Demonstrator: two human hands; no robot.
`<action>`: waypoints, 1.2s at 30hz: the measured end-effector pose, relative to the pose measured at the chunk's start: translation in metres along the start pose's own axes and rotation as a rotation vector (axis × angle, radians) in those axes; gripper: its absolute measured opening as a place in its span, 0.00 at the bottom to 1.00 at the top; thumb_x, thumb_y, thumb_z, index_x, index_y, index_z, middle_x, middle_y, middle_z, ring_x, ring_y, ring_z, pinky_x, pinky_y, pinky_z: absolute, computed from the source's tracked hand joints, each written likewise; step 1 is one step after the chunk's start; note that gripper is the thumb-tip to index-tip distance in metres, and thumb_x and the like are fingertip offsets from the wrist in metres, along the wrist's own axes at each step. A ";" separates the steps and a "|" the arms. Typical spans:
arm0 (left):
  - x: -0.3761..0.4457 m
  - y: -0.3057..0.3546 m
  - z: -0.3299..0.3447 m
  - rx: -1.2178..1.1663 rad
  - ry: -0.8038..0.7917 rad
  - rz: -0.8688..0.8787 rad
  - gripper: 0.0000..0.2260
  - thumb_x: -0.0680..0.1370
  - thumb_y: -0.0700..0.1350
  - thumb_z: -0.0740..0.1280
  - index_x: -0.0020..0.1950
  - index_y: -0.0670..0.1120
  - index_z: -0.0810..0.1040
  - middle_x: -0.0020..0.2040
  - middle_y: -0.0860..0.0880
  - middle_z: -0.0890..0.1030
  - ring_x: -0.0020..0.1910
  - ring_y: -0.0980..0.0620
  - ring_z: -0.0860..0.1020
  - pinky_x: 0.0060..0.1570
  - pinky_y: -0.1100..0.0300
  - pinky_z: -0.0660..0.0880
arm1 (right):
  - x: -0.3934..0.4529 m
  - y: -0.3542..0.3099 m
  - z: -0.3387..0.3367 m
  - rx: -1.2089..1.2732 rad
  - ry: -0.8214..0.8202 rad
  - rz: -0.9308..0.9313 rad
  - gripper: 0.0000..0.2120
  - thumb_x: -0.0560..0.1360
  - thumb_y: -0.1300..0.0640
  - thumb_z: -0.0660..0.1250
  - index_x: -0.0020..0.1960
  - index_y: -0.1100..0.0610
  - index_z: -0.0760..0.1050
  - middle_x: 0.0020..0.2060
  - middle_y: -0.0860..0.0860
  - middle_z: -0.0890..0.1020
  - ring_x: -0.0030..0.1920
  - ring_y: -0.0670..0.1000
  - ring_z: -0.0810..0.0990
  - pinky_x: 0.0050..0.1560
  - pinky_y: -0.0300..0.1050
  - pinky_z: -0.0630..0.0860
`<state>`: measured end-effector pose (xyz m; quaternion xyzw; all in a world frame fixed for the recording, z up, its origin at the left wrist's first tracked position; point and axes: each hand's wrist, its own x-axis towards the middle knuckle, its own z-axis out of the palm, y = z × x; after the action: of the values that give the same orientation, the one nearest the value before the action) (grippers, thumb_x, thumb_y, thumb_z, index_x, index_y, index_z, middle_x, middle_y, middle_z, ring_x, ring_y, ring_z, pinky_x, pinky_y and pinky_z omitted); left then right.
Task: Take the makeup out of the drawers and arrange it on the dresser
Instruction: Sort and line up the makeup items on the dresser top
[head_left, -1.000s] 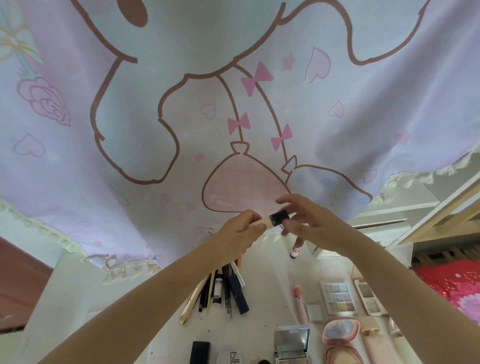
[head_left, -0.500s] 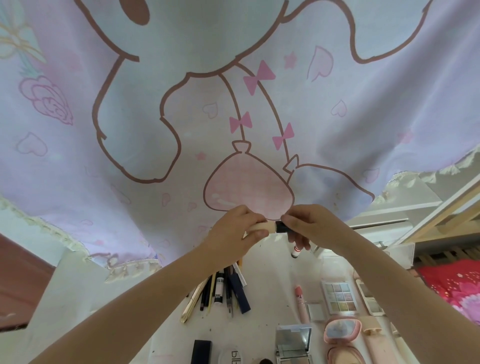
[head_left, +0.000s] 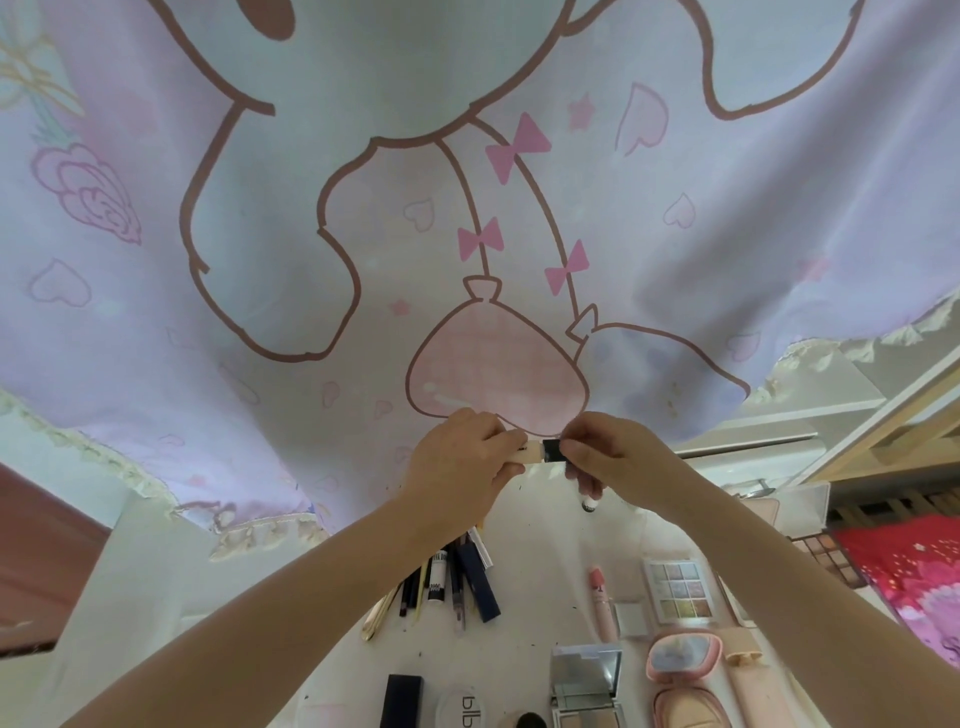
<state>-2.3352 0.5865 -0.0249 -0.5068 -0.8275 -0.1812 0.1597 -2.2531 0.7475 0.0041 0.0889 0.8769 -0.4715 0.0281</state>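
Both forearms reach forward and meet above the white dresser top (head_left: 540, 540). The left hand (head_left: 462, 457) curls its fingers around the cream body of a small cream-and-black makeup tube (head_left: 543, 451), while the right hand (head_left: 605, 454) pinches its black end, held level before the pink cartoon-print curtain (head_left: 467, 218).

Both forearms were bare from the near edge of the view up to the wrists, with no sleeve showing on either. The left hand (head_left: 462, 462) and the right hand (head_left: 618, 457) wore no gloves, rings, watch or bracelet. The fingernails looked short and unpainted.
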 end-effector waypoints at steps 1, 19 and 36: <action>0.000 0.000 0.000 0.004 -0.004 -0.013 0.10 0.62 0.46 0.70 0.40 0.45 0.83 0.31 0.49 0.80 0.28 0.51 0.78 0.26 0.65 0.74 | -0.001 0.001 0.000 0.010 0.015 -0.027 0.13 0.76 0.64 0.61 0.39 0.48 0.68 0.32 0.46 0.76 0.25 0.39 0.75 0.30 0.27 0.70; -0.005 -0.007 0.012 -0.044 0.009 -0.033 0.09 0.61 0.50 0.69 0.37 0.48 0.83 0.29 0.54 0.80 0.26 0.57 0.77 0.26 0.70 0.73 | 0.000 0.019 0.003 0.181 0.109 0.015 0.18 0.72 0.73 0.62 0.39 0.49 0.70 0.37 0.47 0.78 0.32 0.41 0.77 0.36 0.31 0.74; -0.002 0.007 0.056 -0.227 -0.453 -0.328 0.13 0.79 0.50 0.59 0.57 0.43 0.74 0.49 0.47 0.77 0.52 0.49 0.75 0.47 0.61 0.67 | 0.010 0.044 0.017 -0.247 0.077 0.012 0.09 0.73 0.65 0.65 0.52 0.59 0.77 0.38 0.47 0.75 0.34 0.46 0.73 0.38 0.26 0.67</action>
<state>-2.3327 0.6136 -0.0749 -0.4086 -0.8873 -0.1784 -0.1179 -2.2552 0.7583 -0.0429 0.1083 0.9281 -0.3561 0.0080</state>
